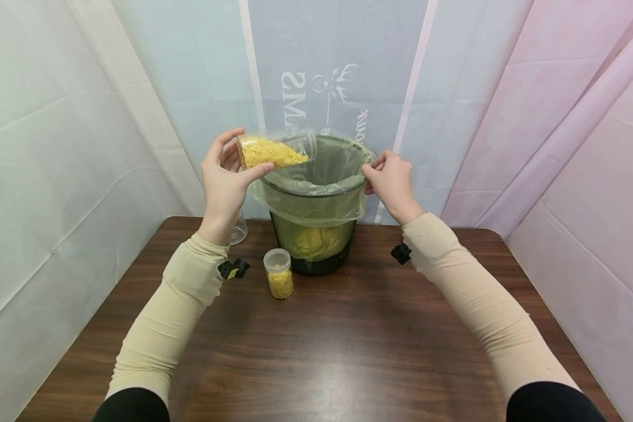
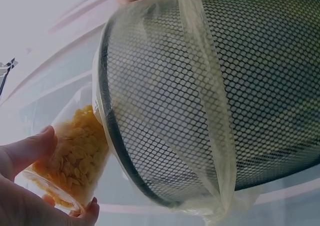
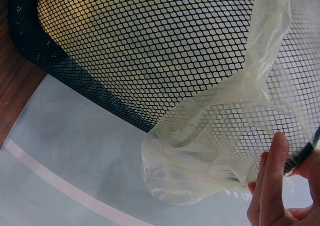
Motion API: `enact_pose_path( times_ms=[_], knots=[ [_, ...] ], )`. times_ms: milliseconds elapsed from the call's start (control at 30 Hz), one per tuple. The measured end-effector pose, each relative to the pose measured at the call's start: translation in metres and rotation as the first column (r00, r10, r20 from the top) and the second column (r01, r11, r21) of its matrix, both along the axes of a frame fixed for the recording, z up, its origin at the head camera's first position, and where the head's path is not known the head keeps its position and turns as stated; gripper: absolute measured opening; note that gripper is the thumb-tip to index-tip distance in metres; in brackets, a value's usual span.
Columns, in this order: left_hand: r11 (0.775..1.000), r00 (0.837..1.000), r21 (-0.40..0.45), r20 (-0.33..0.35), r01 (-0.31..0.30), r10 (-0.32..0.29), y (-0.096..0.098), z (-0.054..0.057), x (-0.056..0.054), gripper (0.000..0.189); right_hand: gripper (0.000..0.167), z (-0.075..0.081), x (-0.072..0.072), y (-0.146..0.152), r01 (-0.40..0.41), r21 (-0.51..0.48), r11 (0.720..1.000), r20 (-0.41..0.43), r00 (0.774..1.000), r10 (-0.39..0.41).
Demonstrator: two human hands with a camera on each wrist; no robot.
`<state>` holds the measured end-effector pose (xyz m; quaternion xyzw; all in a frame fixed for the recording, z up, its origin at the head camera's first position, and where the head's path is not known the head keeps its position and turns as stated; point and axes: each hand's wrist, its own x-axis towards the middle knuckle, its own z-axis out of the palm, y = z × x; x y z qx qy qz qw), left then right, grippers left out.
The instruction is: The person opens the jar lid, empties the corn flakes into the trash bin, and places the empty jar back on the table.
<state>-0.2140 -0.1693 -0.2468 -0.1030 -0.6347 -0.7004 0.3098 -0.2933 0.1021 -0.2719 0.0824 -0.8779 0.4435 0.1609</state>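
My left hand (image 1: 225, 181) grips a clear plastic jar (image 1: 274, 150) of yellow flakes, tipped on its side with its mouth over the bin's left rim. In the left wrist view the flakes (image 2: 80, 153) lie along the lower side of the jar. The black mesh trash bin (image 1: 316, 234) stands upright, lined with a thin yellowish trash bag (image 1: 322, 205) folded over its rim. Through the mesh, something yellow shows at the bottom. On the bin's right rim my right hand (image 1: 392, 181) pinches the rim and bag edge between thumb and fingers.
A second jar (image 1: 279, 275) of yellow flakes stands on the wooden table (image 1: 316, 351) in front of the bin. Behind my left wrist is a clear container (image 1: 238, 230), partly hidden. Fabric curtains (image 1: 190, 88) close in the back and sides.
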Motion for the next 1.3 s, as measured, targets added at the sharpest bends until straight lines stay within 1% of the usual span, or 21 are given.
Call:
enact_pose_path(
  times_ms=[167, 267, 367, 633, 800, 967, 1033, 1200, 1300],
  knots=[
    [0.998, 0.999, -0.056, -0.001, -0.037, 0.037, 0.005, 0.009, 0.012, 0.065, 0.012, 0.0, 0.0, -0.001, 0.0, -0.015, 1.0, -0.005, 1.0, 0.0],
    [0.997, 0.999, -0.068, -0.018, -0.041, 0.04, 0.007, 0.01, 0.015, 0.066, 0.012, -0.001, 0.0, 0.0, 0.0, -0.02, 1.0, -0.003, 1.0, 0.0],
    [0.996, 0.999, -0.071, -0.03, -0.044, 0.042, 0.007, 0.009, 0.016, 0.067, 0.013, -0.001, 0.0, 0.0, -0.002, -0.017, 1.0, -0.004, 1.0, 0.002],
    [0.996, 0.998, -0.07, -0.028, -0.052, 0.05, 0.005, 0.008, 0.016, 0.068, 0.012, -0.001, -0.001, -0.001, 0.001, -0.016, 1.0, -0.015, 1.0, -0.001],
    [0.997, 0.998, -0.065, -0.051, -0.048, 0.045, 0.006, 0.008, 0.017, 0.068, 0.012, 0.0, 0.001, 0.0, -0.005, -0.018, 1.0, -0.004, 1.0, 0.005],
    [0.996, 0.995, -0.077, -0.085, -0.049, 0.042, 0.006, 0.007, 0.017, 0.068, 0.013, 0.0, 0.002, 0.0, -0.008, -0.021, 1.0, 0.007, 1.0, 0.008],
    [0.994, 0.994, -0.09, -0.093, -0.058, 0.05, 0.007, 0.006, 0.017, 0.068, 0.013, 0.0, 0.002, 0.0, -0.01, -0.026, 1.0, 0.012, 1.0, 0.011],
    [0.989, 0.995, -0.122, -0.076, -0.08, 0.071, 0.006, 0.007, 0.019, 0.067, 0.013, 0.0, 0.001, 0.0, -0.009, -0.023, 1.0, 0.013, 1.0, 0.009],
    [0.988, 0.995, -0.13, -0.07, -0.083, 0.074, 0.006, 0.008, 0.019, 0.067, 0.013, 0.0, 0.001, 0.0, -0.007, -0.013, 1.0, 0.005, 1.0, 0.007]
  ],
)
